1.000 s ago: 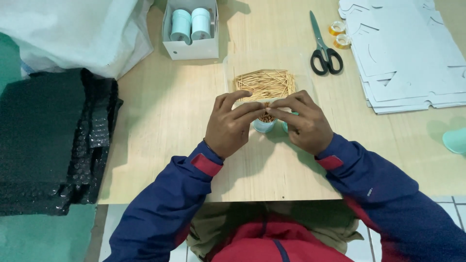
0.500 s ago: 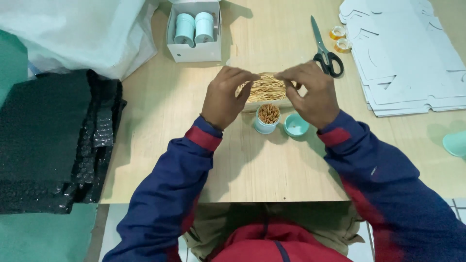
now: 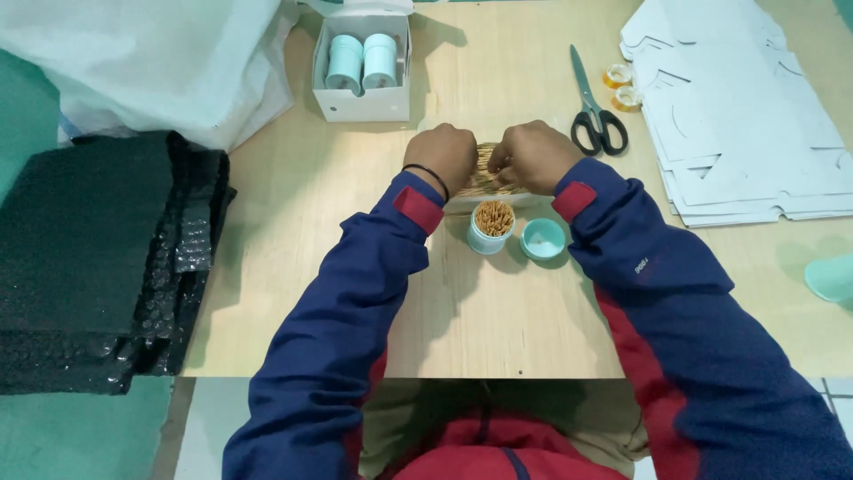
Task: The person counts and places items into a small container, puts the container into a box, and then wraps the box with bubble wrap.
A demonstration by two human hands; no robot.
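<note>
Left hand (image 3: 442, 156) and right hand (image 3: 531, 155), both curled shut side by side over a pile of toothpicks (image 3: 484, 178) in a shallow tray on the table (image 3: 498, 320), the sticks showing between and just under the knuckles. Just nearer the person than the hands, an open pale-blue jar (image 3: 490, 228) stands upright, full of toothpicks, with its lid (image 3: 543, 239) lying beside it to the right. Farther off: box (image 3: 364, 76) holding two capped jars, scissors (image 3: 593, 105), flat white cartons (image 3: 746, 116), black bubble wrap (image 3: 98, 258).
</note>
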